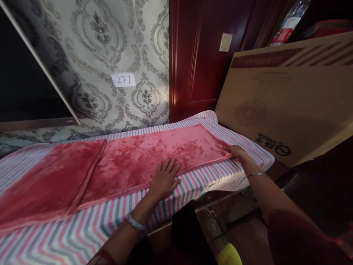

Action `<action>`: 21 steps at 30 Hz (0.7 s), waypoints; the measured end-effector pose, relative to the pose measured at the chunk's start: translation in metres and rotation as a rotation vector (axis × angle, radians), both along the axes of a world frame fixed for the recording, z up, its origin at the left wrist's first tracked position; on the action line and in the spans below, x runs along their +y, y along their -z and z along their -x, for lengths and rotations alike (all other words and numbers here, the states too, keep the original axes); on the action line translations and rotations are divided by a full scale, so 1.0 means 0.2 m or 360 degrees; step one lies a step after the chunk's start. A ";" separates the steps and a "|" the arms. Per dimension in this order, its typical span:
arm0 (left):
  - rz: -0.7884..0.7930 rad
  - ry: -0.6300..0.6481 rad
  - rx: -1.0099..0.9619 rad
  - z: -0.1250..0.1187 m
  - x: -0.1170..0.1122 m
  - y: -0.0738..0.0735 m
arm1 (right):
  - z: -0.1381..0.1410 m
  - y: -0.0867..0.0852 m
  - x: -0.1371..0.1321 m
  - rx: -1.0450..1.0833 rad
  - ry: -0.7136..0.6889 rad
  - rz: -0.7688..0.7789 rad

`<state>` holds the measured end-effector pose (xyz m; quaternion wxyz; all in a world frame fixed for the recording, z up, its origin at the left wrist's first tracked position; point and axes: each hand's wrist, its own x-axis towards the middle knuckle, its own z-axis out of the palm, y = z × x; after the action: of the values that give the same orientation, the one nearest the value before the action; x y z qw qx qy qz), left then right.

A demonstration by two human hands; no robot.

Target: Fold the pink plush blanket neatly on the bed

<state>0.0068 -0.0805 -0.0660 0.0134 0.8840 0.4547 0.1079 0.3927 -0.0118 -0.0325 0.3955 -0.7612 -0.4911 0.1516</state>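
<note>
A long pink-red plush cloth (132, 158) lies folded lengthwise on a table covered with a pink, white and grey striped cover (82, 224). My left hand (164, 178) rests flat on the cloth's near edge with its fingers spread. My right hand (239, 154) lies at the cloth's right-hand near corner; its fingers are on the corner, and whether they pinch it is unclear. Both wrists wear a bangle.
A big brown cardboard box (289, 95) printed with a fan leans at the table's right end. Behind stand a patterned grey wall with a paper tag reading 277 (124, 79) and a dark red wooden door (204, 55). The floor is dark below the table's near edge.
</note>
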 end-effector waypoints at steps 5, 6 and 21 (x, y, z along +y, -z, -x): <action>-0.0001 0.0032 -0.0270 0.02 0.00 0.02 | 0.20 -0.16 0.06 0.0290 -0.0069 -0.0125; 0.0035 0.0025 -0.0383 0.02 0.00 0.02 | 0.26 -0.21 0.08 0.0318 -0.0099 -0.0160; 0.1653 -0.0532 -0.2895 0.36 0.28 -0.21 | 1.41 0.00 -0.15 -0.0549 -0.1254 -0.0324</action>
<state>-0.0644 -0.0246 -0.0246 0.7097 0.2827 0.3797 0.5218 0.1098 -0.0414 -0.0333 0.2927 -0.4873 -0.8150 0.1124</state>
